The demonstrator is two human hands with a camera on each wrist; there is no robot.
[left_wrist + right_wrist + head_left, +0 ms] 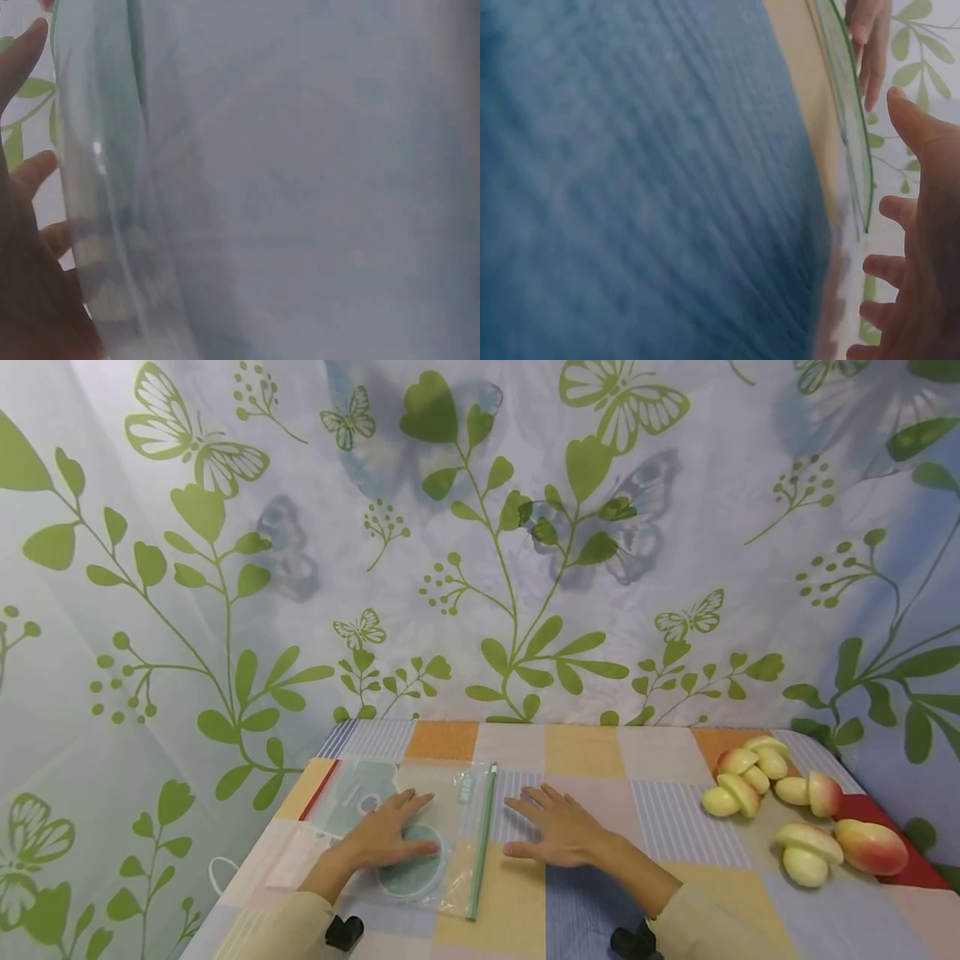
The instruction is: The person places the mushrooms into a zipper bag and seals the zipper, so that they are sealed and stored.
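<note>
A clear plastic zip bag (459, 793) with pale green printing lies flat on the checkered tablecloth. Along its right side runs a green zip strip (482, 852), and a red strip (319, 789) marks its left end. Over the bag is my left hand (384, 833), fingers spread and holding nothing; whether it touches the plastic I cannot tell. To the right of the green strip, my right hand (561, 828) hovers with its fingers apart, also holding nothing. Close up in the left wrist view, the bag's plastic (105, 187) shows beside the left hand's fingers (37, 172).
At the table's right side sit several pale yellow mushroom-shaped pieces (806, 864), some with reddish parts, and a red-and-yellow mango-like piece (870, 847). Behind the table hangs a curtain (517, 610) with leaves and butterflies. A white cord loop (217, 872) shows by the left edge.
</note>
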